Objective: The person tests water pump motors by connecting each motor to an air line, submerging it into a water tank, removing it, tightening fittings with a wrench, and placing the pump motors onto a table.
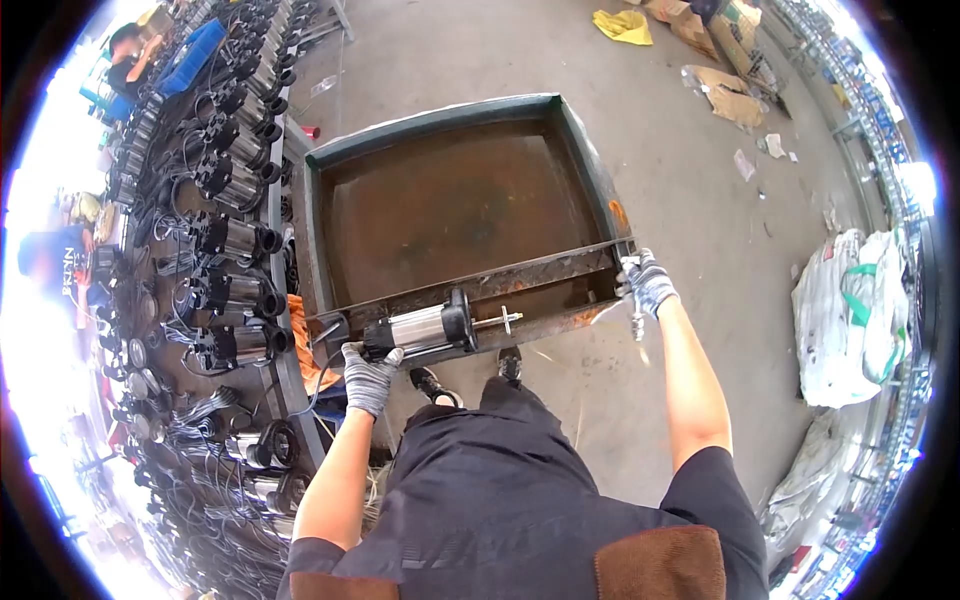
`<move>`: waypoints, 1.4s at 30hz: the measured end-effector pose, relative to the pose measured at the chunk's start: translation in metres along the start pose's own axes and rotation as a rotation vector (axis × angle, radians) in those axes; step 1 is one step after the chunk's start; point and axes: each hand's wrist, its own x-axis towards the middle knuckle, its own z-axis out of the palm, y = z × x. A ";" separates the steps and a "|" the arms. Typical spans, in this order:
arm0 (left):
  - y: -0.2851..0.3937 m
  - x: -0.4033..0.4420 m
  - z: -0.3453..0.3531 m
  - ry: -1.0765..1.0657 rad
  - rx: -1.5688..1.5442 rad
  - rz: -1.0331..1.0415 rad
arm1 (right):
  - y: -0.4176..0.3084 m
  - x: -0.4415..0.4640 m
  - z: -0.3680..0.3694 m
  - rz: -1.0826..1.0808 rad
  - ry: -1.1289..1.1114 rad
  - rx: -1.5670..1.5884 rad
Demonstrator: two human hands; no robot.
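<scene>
A pump motor [418, 328] with a silver body and black ends lies across the near edge of a metal tank [580, 150] of brownish water. Its shaft points right and carries a small cross-shaped metal piece. My left hand [369, 380], in a striped grey glove, has its fingers closed on the motor's left end. At the tank's right corner is my right hand [648, 283], gloved the same way, with its fingers curled around a small metallic item that I cannot make out. A flat metal bar [540, 272] spans the tank near its front side.
Rows of similar motors [232, 237] with black cables fill the rack at the left. Two people are beyond it, near a blue crate [192, 57]. White sacks [850, 320] lie at the right; cardboard [728, 97] and a yellow cloth [622, 27] are on the floor.
</scene>
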 end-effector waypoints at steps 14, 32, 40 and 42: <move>-0.035 0.011 0.001 -0.015 0.045 0.059 | -0.006 0.058 -0.005 -0.252 0.303 -0.951; -0.025 0.081 -0.132 -0.047 1.151 0.214 | -0.024 -0.124 0.295 -0.940 0.127 -0.636; -0.010 0.091 -0.138 -0.299 0.942 -0.041 | -0.022 -0.123 0.295 -0.997 0.136 -0.678; -0.014 0.094 -0.142 -0.374 0.888 -0.073 | -0.023 -0.125 0.295 -1.002 0.125 -0.665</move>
